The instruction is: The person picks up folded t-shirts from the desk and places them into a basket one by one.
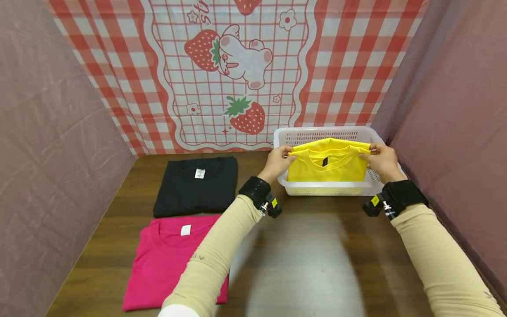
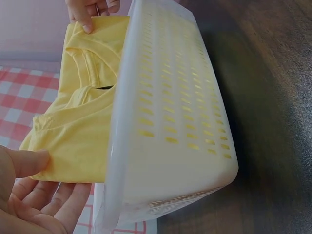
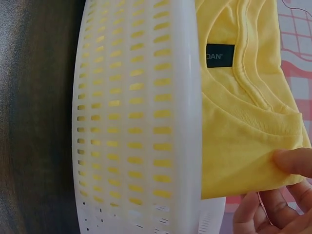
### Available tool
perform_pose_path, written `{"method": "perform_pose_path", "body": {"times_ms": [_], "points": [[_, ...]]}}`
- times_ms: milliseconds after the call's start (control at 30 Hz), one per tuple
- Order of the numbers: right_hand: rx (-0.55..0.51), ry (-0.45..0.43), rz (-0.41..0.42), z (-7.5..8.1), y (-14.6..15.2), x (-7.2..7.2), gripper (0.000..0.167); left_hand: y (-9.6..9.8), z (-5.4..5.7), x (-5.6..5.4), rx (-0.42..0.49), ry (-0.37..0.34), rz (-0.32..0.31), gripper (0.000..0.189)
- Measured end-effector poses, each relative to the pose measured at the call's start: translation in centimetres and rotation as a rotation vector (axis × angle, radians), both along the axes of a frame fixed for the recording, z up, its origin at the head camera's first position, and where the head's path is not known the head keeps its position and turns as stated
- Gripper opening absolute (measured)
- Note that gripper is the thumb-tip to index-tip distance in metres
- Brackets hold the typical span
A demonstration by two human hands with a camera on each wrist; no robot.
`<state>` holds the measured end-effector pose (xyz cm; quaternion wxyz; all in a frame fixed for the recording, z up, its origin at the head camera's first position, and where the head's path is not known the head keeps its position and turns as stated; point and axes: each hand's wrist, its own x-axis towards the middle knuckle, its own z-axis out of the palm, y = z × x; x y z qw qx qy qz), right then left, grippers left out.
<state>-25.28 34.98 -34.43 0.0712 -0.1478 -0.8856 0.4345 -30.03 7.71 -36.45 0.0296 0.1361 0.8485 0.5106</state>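
Yellow cloth is what I grasp at both ends: my left hand (image 1: 277, 163) pinches one upper corner of the folded shirt (image 1: 327, 174) and my right hand (image 1: 382, 163) pinches the other, thumbs in front and fingers behind. The shirt stands in the white basket (image 1: 328, 190), its lower part behind the front wall, its collar (image 3: 273, 117) above the rim. If I let go on one side sooner than the other, I think that corner could slump and drag the neckline crooked. Because I hold only the corners, the layers between them might sag or slide out of line, and pushing down too hard could buckle the fabric against the front rim or bunch the bottom edge, which I can't see clearly from above. As for its looks, the shirt is bright and mostly smooth, folded into a tidy rectangle, with the round ribbed neck gaping a little and a small black label (image 3: 220, 55) inside the back. Its colour shows through the slots in the basket's wall, and it fills most of the basket's width.
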Motion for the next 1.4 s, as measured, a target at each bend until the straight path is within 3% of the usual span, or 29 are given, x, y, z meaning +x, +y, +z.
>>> {"method": "perform_pose_path", "body": {"times_ms": [167, 400, 733, 1133, 1400], "points": [[-0.049, 0.006, -0.007, -0.2, -0.4, -0.2, 0.048, 0.0, -0.1, 0.1, 0.013, -0.023, 0.009, 0.033], [-0.065, -0.052, 0.095, -0.4, -0.2, -0.2, 0.063, 0.0, -0.4, 0.0, 0.109, -0.100, 0.015, 0.042], [-0.069, -0.105, 0.127, -1.3, -0.1, -0.4, 0.064, -0.7, -0.7, 0.1, 0.136, -0.109, 0.023, 0.044], [-0.106, -0.041, 0.140, -1.9, -1.5, 0.1, 0.053, -1.3, -0.2, 0.8, 0.127, -0.053, 0.043, 0.037], [-0.068, -0.031, 0.174, -1.5, -4.0, 1.1, 0.050, -3.0, 0.4, 1.7, 0.112, -0.004, -0.001, 0.033]]}}
